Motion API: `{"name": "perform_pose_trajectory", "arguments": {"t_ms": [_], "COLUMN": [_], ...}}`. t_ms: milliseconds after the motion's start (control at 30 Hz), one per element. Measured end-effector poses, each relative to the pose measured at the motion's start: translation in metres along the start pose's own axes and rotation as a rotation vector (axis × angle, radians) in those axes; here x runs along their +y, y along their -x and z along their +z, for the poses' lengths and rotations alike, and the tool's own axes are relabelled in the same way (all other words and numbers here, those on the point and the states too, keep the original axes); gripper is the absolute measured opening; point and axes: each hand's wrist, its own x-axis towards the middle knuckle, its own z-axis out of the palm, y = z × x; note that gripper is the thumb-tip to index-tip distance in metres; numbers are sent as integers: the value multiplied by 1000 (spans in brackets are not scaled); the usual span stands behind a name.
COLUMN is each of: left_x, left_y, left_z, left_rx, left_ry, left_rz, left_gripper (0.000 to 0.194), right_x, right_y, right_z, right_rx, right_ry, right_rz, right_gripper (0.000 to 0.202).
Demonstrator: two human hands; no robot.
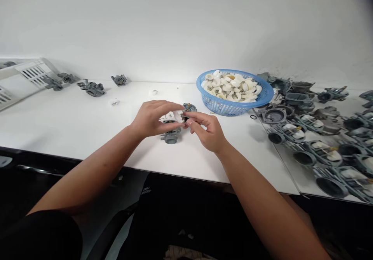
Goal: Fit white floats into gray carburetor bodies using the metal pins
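My left hand [153, 118] grips a small white plastic part [177, 116] between thumb and fingers, just above the table. From the right, my right hand [206, 130] reaches to the same part, its thumb and index finger pinched at the part's edge; whatever lies between those fingertips is too small to make out. Under and behind the hands are a grey metal carburetor body [170, 136] and another round metal piece [190, 107], both partly hidden by the fingers.
A blue basket [223, 106] of white plastic parts stands behind right. Several metal bodies [317, 151] crowd the right side. More metal pieces [91, 88] and a white crate [29, 73] are at the left. A black ring [253, 117] lies near the basket.
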Motion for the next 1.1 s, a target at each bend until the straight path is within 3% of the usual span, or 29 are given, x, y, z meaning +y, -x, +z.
{"name": "perform_pose_trajectory", "arguments": {"t_ms": [167, 367, 467, 633, 767, 867, 1000, 1100], "left_x": [-12, -38, -43, -36, -26, -22, -22, -23], "left_y": [7, 21, 28, 33, 34, 34, 37, 38], "left_z": [4, 16, 17, 14, 11, 10, 13, 13], "left_rx": [243, 365, 288, 77, 7, -66, -101, -120], "left_ry": [133, 245, 236, 308, 353, 416, 492, 569], "left_rz": [-297, -500, -489, -343, -321, -314, -421, -540], "left_gripper": [47, 35, 31, 31, 30, 20, 17, 36], "right_x": [6, 10, 9, 10, 13, 14, 16, 18], "right_y": [3, 4, 4, 3, 3, 3, 4, 7], "right_z": [7, 11, 12, 14, 15, 15, 16, 18], "right_rx": [-4, -89, -95, -84, -48, -60, -96, -115], "right_ry": [100, 332, 396, 407, 399, 413, 398, 378], "right_rz": [-17, -16, -51, -123, -66, -15, 0, 39], "right_gripper": [25, 10, 12, 30, 52, 56, 60, 68]}}
